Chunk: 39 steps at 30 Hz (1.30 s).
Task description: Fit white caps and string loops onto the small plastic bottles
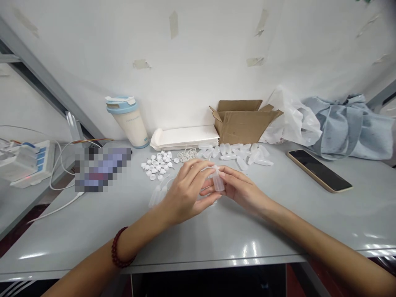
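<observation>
My two hands meet over the middle of the grey table (216, 231). My right hand (239, 187) grips a small translucent plastic bottle (218, 180) upright. My left hand (185, 192), with a red bead bracelet on its wrist, pinches at the top of the same bottle. A scatter of small white caps (157, 165) lies just beyond my left hand. Several more clear bottles (239, 153) lie in a row behind my hands. A few finished-looking bottles (157, 196) lie by my left hand.
A cardboard box (243, 121) stands at the wall, with a stack of white paper bags (185, 137) and a lidded cup (128, 121) left of it. A phone (318, 170) lies at the right, near a plastic bag (293, 119) and blue cloth bag (349, 126). Cables and a device (24, 163) sit far left.
</observation>
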Motion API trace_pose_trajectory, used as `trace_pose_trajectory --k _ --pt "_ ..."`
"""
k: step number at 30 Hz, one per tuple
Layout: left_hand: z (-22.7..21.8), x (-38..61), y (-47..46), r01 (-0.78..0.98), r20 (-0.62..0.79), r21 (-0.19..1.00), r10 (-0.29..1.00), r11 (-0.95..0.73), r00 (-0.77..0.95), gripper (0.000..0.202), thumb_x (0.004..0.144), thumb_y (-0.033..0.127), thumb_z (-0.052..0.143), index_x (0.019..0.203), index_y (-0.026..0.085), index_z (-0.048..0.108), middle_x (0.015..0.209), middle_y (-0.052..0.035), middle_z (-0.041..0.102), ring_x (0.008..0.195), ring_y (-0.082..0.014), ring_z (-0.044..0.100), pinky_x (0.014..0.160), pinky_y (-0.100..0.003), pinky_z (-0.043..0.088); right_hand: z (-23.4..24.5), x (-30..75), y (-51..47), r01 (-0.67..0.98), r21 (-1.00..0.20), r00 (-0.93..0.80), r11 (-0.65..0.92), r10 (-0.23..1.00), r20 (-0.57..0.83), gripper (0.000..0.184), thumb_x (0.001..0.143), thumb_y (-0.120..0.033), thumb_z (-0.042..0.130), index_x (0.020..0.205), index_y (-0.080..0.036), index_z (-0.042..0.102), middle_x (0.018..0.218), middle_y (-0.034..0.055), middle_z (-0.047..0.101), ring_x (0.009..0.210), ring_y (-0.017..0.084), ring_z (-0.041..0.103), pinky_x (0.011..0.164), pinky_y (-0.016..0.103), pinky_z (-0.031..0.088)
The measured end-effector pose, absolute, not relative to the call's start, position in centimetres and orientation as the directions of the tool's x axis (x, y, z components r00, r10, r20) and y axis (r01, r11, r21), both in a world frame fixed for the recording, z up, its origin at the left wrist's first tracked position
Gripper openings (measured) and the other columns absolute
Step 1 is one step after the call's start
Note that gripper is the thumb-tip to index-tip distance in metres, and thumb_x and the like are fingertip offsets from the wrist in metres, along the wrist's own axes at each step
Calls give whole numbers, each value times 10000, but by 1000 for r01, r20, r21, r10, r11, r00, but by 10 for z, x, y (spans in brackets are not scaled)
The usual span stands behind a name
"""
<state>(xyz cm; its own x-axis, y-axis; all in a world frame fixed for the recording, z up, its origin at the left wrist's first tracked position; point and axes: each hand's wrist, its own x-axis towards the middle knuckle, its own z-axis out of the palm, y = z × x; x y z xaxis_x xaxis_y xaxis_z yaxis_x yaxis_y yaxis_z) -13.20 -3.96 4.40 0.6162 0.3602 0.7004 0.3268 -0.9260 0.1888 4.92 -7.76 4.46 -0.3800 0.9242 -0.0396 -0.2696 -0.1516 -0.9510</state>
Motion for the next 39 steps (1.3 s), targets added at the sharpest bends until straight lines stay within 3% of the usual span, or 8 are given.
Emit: trace_pose_trajectory --k 11,17,22,26,32,35,39 --pt "41 -131 -41 340 729 196 368 -920 577 458 785 212 673 1197 128 493 1146 -145 613 1121 -271 508 978 -474 439 46 51 -79 -177 -983 -383 -41 923 30 286 939 -360 476 1173 -207 535 988 75 694 902 188 669 881 402 494" --pt "42 -130 -40 319 753 176 337 -931 566 387 774 160 661 1142 168 541 1102 -118 635 1084 -267 523 923 -457 471 49 51 -80 -62 -997 -359 39 931 58 281 932 -366 476 1141 -198 562 983 69 689 850 180 663 799 370 522" --pt "42 -131 -39 343 737 150 336 -927 587 375 774 191 686 1121 140 553 1096 -128 639 1087 -280 510 917 -454 470 44 50 -82 165 -971 -156 171 977 145 298 890 -337 541 1150 -191 538 899 49 699 812 171 651 717 309 515" --pt "40 -131 -40 366 695 129 347 -922 630 378 792 234 685 1130 128 554 1111 -129 634 1085 -289 496 904 -465 469 44 50 -81 377 -898 -100 225 974 203 232 870 -317 560 1036 -167 621 863 49 704 768 165 642 660 277 491" --pt "35 -121 -45 423 549 238 480 -874 684 365 771 267 711 1075 117 575 1086 -117 623 1065 -285 475 880 -446 470 50 55 -79 612 -776 -172 152 983 57 196 873 -290 512 852 -151 650 663 10 652 573 122 563 546 240 399" --pt "31 -115 -49 460 430 309 554 -832 713 357 751 282 729 1037 129 581 1053 -97 623 1028 -277 479 853 -430 474 49 58 -78 708 -692 -206 137 978 -18 213 857 -275 494 722 -157 609 622 7 624 555 119 528 525 238 357" --pt "28 -112 -53 500 315 313 585 -807 747 350 771 298 704 1047 134 565 1062 -86 612 1029 -278 469 861 -441 456 46 59 -76 753 -643 -241 140 968 -72 222 838 -231 463 641 -168 544 599 3 597 550 119 500 516 240 331"
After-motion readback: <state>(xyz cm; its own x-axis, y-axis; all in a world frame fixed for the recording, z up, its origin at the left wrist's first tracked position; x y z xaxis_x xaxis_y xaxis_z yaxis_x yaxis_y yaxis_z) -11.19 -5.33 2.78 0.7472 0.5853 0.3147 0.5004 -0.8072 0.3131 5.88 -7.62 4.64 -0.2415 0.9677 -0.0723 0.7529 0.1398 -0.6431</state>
